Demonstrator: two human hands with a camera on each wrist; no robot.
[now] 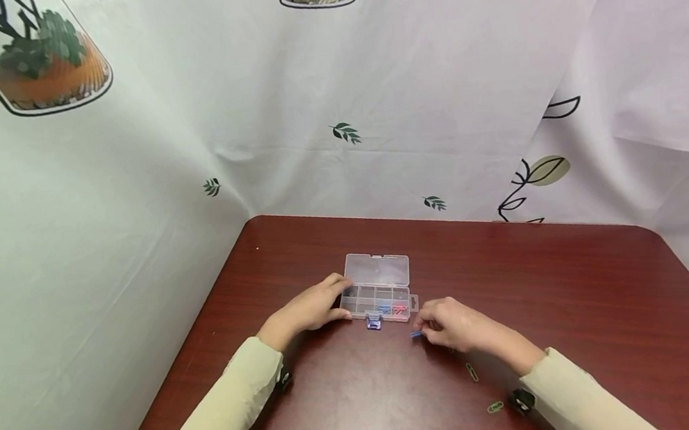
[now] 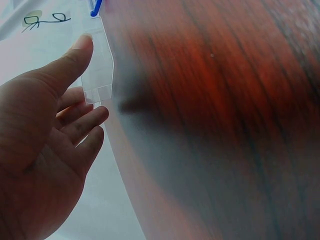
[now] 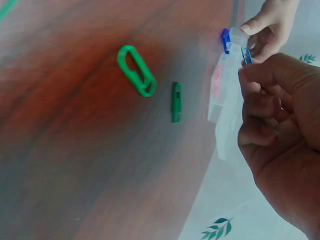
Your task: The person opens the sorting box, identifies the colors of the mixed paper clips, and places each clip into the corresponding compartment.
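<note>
A clear plastic compartment box [image 1: 367, 303] stands on the table with its lid [image 1: 377, 270] folded back. Blue paper clips [image 1: 383, 309] and pink paper clips [image 1: 399, 309] lie in separate front compartments at its right. My left hand [image 1: 316, 304] holds the box's left end, thumb at the front edge and fingers toward the back. Between thumb and fingertips, my right hand [image 1: 457, 324] pinches a blue paper clip [image 3: 247, 55], just off the box's front right corner. A blue-purple piece [image 1: 373, 322] sits at the box's front edge; its kind is unclear.
Green paper clips [image 1: 472, 372] lie on the brown table [image 1: 352, 403], near the right forearm; another green clip [image 3: 176, 102] shows close by in the right wrist view. White patterned cloth [image 1: 283, 109] hangs behind the table and along its left side.
</note>
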